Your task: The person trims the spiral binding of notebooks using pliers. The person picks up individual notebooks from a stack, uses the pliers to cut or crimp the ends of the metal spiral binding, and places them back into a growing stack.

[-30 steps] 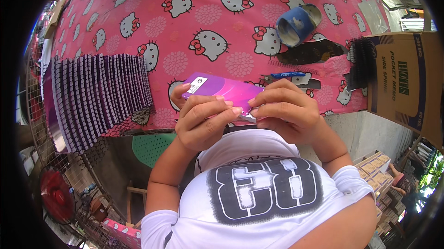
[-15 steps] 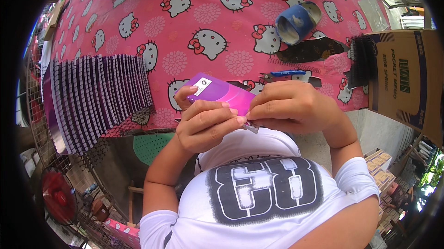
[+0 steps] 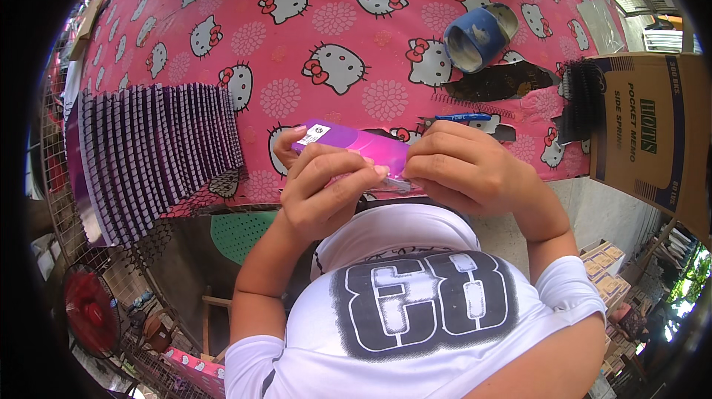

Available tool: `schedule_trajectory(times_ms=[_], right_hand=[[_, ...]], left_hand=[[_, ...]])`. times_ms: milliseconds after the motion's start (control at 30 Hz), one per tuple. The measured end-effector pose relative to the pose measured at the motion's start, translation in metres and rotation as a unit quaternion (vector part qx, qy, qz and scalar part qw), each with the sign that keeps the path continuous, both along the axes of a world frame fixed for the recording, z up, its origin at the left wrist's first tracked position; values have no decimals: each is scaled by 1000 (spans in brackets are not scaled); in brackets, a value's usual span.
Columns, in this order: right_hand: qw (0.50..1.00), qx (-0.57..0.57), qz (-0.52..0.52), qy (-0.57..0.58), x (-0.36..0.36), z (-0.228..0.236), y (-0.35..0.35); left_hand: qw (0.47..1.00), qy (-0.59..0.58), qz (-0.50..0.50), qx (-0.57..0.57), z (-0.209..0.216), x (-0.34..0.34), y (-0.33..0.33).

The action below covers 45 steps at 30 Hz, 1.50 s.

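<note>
A purple and pink pocket notebook point(image 3: 354, 144) with a white label is tilted at the table's near edge, in front of my chest. My left hand point(image 3: 322, 184) grips it, thumb at the labelled end and fingers over the near side. At the notebook's right end, the fingertips of my right hand point(image 3: 471, 169) pinch its near corner; what lies between them is hidden. Just beyond my right hand are blue-handled cutters point(image 3: 463, 117) and a thin wire coil point(image 3: 482, 107).
Spiral-bound notebooks point(image 3: 159, 154) stand in a row at left. A brown carton point(image 3: 645, 128) sits at right, beside black spirals point(image 3: 580, 99). A container with a blue rim point(image 3: 478, 39) lies past the cutters on the pink tablecloth point(image 3: 334, 95). A red fan point(image 3: 90, 310) is lower left.
The notebook has tipped, so its cover shows narrower. The fingers of my left hand have shifted slightly, and my right hand stays at the same end.
</note>
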State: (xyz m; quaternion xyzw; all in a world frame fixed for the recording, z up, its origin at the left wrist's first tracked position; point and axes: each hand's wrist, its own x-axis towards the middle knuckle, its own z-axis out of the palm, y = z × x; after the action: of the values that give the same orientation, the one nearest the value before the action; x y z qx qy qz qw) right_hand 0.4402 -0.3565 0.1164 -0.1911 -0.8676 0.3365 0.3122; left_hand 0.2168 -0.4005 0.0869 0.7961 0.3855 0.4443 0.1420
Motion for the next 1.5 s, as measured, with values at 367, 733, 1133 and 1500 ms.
schedule_trajectory(times_ms=[367, 733, 1133, 1500], right_hand=[[969, -25, -237, 58, -10, -74, -3], [719, -4, -669, -190, 195, -83, 51], [925, 91, -326, -172, 52, -106, 13], [953, -189, -236, 16, 15, -67, 26]], left_hand=[[993, 72, 88, -7, -35, 20, 26], [991, 100, 88, -16, -46, 34, 45], [996, 38, 53, -61, -55, 29, 43], [992, 95, 18, -76, -53, 26, 48]])
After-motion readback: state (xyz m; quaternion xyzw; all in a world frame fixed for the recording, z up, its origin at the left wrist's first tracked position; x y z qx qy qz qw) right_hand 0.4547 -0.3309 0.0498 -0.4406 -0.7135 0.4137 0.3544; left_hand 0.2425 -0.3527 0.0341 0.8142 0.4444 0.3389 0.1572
